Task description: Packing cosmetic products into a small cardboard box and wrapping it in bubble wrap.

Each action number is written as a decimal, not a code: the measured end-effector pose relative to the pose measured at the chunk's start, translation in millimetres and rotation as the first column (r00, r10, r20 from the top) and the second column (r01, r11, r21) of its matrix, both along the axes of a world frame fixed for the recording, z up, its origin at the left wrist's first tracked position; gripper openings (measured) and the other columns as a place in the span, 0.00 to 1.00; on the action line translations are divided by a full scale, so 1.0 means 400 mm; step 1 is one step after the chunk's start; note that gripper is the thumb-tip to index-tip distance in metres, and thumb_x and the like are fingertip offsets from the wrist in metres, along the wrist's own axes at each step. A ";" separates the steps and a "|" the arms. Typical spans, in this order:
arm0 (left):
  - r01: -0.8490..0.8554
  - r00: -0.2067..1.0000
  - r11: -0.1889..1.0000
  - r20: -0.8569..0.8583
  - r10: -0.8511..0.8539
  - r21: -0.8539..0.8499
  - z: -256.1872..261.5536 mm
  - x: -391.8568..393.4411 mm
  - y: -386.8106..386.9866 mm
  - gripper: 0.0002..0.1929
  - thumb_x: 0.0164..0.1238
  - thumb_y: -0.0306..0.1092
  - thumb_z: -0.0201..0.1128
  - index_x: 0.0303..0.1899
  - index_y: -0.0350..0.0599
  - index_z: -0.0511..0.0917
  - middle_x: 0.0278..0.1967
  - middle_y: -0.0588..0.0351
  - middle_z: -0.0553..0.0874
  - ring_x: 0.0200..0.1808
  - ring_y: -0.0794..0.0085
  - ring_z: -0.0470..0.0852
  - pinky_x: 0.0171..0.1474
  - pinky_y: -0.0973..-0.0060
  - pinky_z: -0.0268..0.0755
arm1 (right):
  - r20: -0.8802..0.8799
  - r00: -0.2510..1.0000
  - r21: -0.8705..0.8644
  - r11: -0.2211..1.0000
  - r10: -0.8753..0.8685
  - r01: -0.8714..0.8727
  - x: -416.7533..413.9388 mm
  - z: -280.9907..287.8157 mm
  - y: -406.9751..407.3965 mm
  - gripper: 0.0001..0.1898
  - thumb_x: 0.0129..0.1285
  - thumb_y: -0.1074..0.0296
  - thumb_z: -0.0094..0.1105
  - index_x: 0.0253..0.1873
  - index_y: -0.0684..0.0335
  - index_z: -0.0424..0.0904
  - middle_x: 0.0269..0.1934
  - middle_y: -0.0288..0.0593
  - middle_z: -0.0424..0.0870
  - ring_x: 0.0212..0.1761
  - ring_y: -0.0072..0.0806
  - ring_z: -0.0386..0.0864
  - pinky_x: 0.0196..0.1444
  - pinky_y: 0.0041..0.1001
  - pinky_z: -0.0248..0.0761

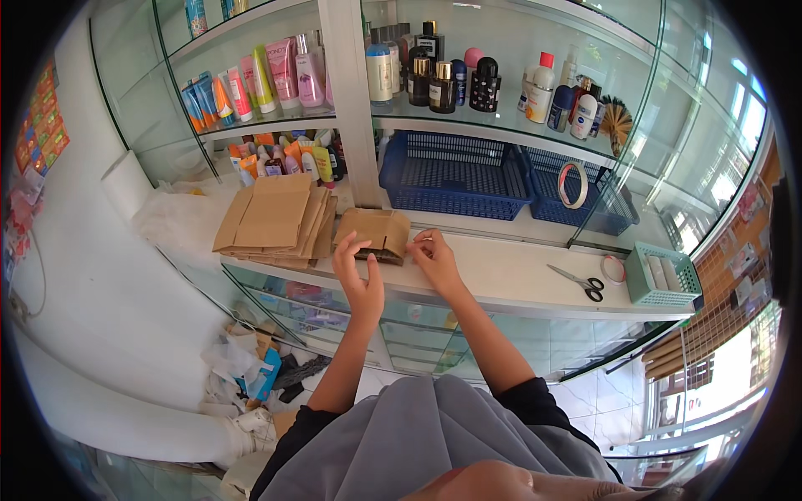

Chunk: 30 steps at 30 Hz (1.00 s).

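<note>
A small brown cardboard box (376, 228) sits on the white counter in front of me, its flaps partly folded and a dark gap showing at its near side. My left hand (361, 275) is raised at the box's near left corner, thumb and fingers apart. Just right of the box is my right hand (433, 257), with thumb and fingertips close together; whether something thin is between them cannot be told. Left of the box lies a stack of flattened cardboard boxes (272, 216). Scissors (583, 284) with black handles and a tape roll (613, 270) rest farther right.
A green plastic basket (638, 288) holding white rolls stands at the counter's right end. Blue plastic baskets (454, 203) sit behind the counter, one with a tape roll (572, 185) at its edge. Glass shelves (501, 128) above hold bottles and tubes. Bubble wrap (182, 216) lies at left.
</note>
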<state>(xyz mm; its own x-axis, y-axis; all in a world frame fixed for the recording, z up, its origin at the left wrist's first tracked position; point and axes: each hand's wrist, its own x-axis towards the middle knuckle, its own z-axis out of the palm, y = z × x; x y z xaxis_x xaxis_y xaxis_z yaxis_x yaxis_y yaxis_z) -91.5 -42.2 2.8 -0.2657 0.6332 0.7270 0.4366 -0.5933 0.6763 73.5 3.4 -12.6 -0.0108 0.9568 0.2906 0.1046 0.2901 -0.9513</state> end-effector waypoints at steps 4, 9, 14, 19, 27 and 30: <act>-0.117 0.974 0.991 -0.185 0.128 0.069 0.012 -0.007 0.016 0.13 0.72 0.26 0.62 0.56 0.47 0.78 0.70 0.48 0.72 0.75 0.45 0.62 0.74 0.47 0.55 | 0.002 0.999 -0.075 0.997 0.032 -0.032 -0.002 -0.005 0.012 0.16 0.72 0.65 0.68 0.54 0.67 0.73 0.35 0.44 0.89 0.34 0.20 0.82 0.38 0.23 0.75; -0.258 0.917 0.966 -0.316 0.243 -0.008 0.041 0.010 0.056 0.16 0.70 0.31 0.65 0.57 0.47 0.77 0.71 0.44 0.70 0.76 0.39 0.60 0.75 0.41 0.54 | -0.081 0.994 -0.037 0.997 0.069 -0.072 0.002 -0.025 0.028 0.17 0.71 0.65 0.68 0.56 0.66 0.73 0.36 0.44 0.90 0.34 0.20 0.82 0.39 0.23 0.75; -0.229 0.941 0.970 -0.275 0.199 -0.080 0.039 0.002 0.071 0.16 0.69 0.33 0.66 0.57 0.48 0.77 0.71 0.43 0.70 0.73 0.40 0.64 0.74 0.44 0.56 | -0.108 0.987 -0.031 0.991 0.123 -0.127 -0.003 -0.023 0.026 0.16 0.73 0.66 0.67 0.57 0.67 0.72 0.37 0.44 0.90 0.35 0.19 0.82 0.40 0.21 0.74; -0.184 0.958 0.980 -0.236 0.160 -0.081 0.060 0.006 0.056 0.16 0.69 0.30 0.65 0.56 0.49 0.77 0.68 0.45 0.72 0.70 0.46 0.67 0.71 0.50 0.59 | -0.158 0.980 -0.050 0.991 0.119 -0.128 0.001 -0.012 0.027 0.15 0.74 0.67 0.66 0.57 0.66 0.72 0.37 0.42 0.89 0.36 0.19 0.81 0.41 0.21 0.74; -0.126 0.990 0.990 -0.057 0.129 0.060 0.074 0.035 0.014 0.23 0.69 0.24 0.66 0.63 0.43 0.70 0.73 0.43 0.63 0.72 0.51 0.64 0.70 0.55 0.60 | -0.367 0.924 -0.011 0.993 0.108 -0.120 0.046 0.003 -0.004 0.17 0.72 0.77 0.64 0.60 0.63 0.68 0.42 0.42 0.88 0.42 0.19 0.81 0.45 0.20 0.73; 0.025 0.984 0.999 0.174 -0.032 0.044 0.061 0.055 0.008 0.27 0.70 0.24 0.67 0.67 0.43 0.65 0.72 0.46 0.63 0.72 0.58 0.65 0.70 0.60 0.63 | -0.339 0.939 -0.005 0.998 0.062 -0.068 0.103 0.027 -0.040 0.20 0.70 0.79 0.64 0.63 0.62 0.68 0.42 0.42 0.87 0.43 0.20 0.82 0.47 0.21 0.73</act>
<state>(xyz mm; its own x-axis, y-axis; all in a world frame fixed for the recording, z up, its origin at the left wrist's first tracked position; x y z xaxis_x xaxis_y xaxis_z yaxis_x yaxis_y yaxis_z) -69.4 -39.2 27.3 -0.3733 0.6127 0.6966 0.2961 -0.6329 0.7154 114.6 -12.8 -1.9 0.0233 0.9619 0.2724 -0.2431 0.2697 -0.9317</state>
